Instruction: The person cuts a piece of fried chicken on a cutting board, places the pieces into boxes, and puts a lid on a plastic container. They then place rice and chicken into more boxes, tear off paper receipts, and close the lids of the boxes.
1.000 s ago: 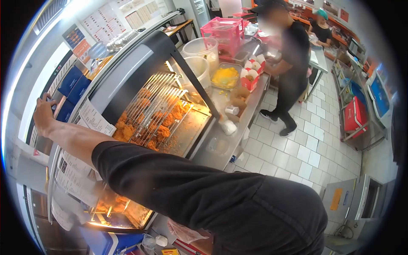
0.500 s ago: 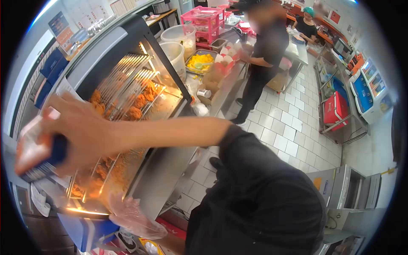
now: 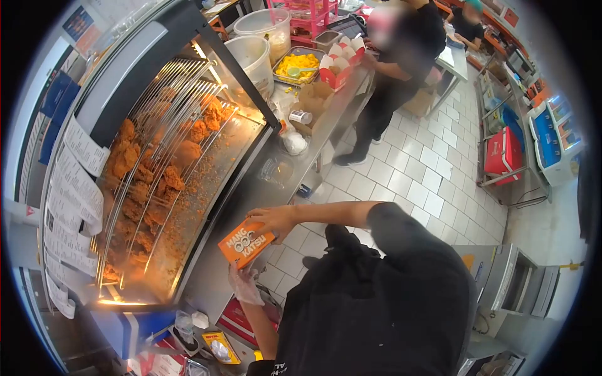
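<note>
My right hand [image 3: 274,222], bare, grips the upper right side of an orange box [image 3: 246,244] with white lettering. My left hand [image 3: 246,285], in a clear plastic glove, holds the box's lower edge; some of its fingers are hidden underneath. The box is over the steel counter [image 3: 207,276], in front of a lit warmer case. Inside the warmer, fried pieces [image 3: 147,182] lie among wire racks [image 3: 157,125].
Printed receipts [image 3: 72,188] hang at the warmer's left. Beyond it stand plastic tubs [image 3: 248,62], a tray of yellow food [image 3: 296,66] and red-white boxes [image 3: 335,69]. A person in black [image 3: 401,69] stands at the counter; another person [image 3: 467,28] is farther back.
My right hand has come from the far left, above the warmer, to the counter with the box. My left hand has moved right and up to the box. The view has shifted slightly.
</note>
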`<state>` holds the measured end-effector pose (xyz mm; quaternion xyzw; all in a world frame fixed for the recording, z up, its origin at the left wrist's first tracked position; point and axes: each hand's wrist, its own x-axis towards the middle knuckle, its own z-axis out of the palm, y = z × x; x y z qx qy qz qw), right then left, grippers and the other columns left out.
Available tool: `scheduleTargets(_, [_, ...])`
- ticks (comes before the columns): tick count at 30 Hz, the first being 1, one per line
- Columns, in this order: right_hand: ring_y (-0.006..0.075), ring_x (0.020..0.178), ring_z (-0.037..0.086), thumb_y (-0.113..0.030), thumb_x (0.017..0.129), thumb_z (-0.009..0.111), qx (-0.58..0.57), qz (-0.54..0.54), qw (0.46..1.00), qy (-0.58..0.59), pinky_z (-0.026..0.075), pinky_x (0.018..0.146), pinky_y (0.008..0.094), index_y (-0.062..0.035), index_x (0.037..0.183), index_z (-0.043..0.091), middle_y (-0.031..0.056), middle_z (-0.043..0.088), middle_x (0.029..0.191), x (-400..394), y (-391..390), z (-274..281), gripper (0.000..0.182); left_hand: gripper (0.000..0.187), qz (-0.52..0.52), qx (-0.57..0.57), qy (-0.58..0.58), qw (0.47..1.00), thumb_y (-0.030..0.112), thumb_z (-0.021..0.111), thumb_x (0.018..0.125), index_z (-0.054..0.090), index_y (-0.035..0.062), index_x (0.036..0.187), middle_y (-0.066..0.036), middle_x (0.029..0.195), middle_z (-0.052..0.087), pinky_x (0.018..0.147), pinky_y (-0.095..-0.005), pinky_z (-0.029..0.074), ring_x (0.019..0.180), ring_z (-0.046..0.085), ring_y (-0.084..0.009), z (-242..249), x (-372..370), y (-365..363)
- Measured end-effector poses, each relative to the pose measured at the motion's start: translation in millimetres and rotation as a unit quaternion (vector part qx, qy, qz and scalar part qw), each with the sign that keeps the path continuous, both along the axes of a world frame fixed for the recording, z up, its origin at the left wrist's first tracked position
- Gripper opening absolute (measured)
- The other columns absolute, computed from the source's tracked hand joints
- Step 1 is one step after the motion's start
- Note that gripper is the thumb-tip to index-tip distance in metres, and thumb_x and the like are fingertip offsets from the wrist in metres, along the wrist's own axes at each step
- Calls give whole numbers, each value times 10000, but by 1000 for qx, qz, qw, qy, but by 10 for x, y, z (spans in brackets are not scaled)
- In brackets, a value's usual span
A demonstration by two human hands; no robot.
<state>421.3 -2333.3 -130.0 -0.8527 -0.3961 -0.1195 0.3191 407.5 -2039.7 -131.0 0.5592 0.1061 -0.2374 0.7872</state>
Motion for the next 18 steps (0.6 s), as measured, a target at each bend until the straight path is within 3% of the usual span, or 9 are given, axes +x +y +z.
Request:
scheduleTargets(3, [452,1347,321,-314,630,840,-11,-4,1000,-3,379,1074,529,-192,1281,592,170,397,1436,157,-81,-232,708,487,28,9,-3,1000,425,581,953,535,58,1269,-87,1154,625,636,-297,485,964,646,-226,-374,160,-195])
scheduleTargets(6, [360,1359,362,-261,749,760,12,-60,998,13,389,1065,484,-147,1275,585,140,444,1407,87,-234,-175,566,519,70,49,29,996,439,575,954,527,32,1273,-116,1118,629,631,-316,471,977,642,-242,-437,159,-372])
scheduleTargets(8, [258,1211,551,-229,825,722,113,-111,981,110,475,963,424,-140,1256,611,111,580,1259,-103,-485,-18,454,545,99,84,50,990,459,583,944,523,31,1276,-122,1090,634,648,-328,477,971,640,-240,-347,145,-513])
scheduleTargets(9, [258,1211,551,-229,825,722,118,-108,981,113,475,963,424,-140,1256,611,111,580,1259,-205,-686,15,454,540,85,186,52,978,456,598,941,556,11,1243,-131,1127,627,702,-358,501,931,651,-257,-309,148,-537])
scheduleTargets(11, [208,897,682,-192,875,681,180,-151,944,233,540,776,369,-128,1244,626,81,679,986,-401,-1144,73,378,537,68,294,53,952,454,613,938,589,-9,1209,-140,1164,620,755,-389,525,892,662,-274,-340,166,-442])
scheduleTargets(13, [197,617,630,-181,886,672,283,-314,882,207,508,608,331,-109,1248,631,90,649,754,-503,-1702,308,372,541,9,601,-191,776,428,638,913,596,-22,1211,-192,1146,619,838,-435,497,942,632,-342,-574,166,-343])
scheduleTargets(14, [210,605,632,-197,883,665,293,-412,838,205,497,579,337,-118,1259,624,98,654,741,-497,-2039,304,386,541,5,605,-187,774,428,638,913,596,-22,1211,-192,1146,619,838,-435,497,942,632,-342,-488,150,-428])
scheduleTargets(16, [228,566,612,-225,884,660,345,-567,722,195,474,540,345,-140,1369,546,110,620,658,-407,-2782,451,505,454,-31,696,-230,679,349,682,862,620,20,1168,-207,1128,612,908,-449,466,1031,586,-367,-45,130,-709])
scheduleTargets(18, [246,554,603,-214,888,651,289,-655,688,115,471,540,354,-132,1423,481,105,590,621,-300,-3520,444,567,401,-78,697,-225,676,297,697,832,630,40,1133,-189,1121,612,931,-449,456,1060,572,-354,202,170,-976])
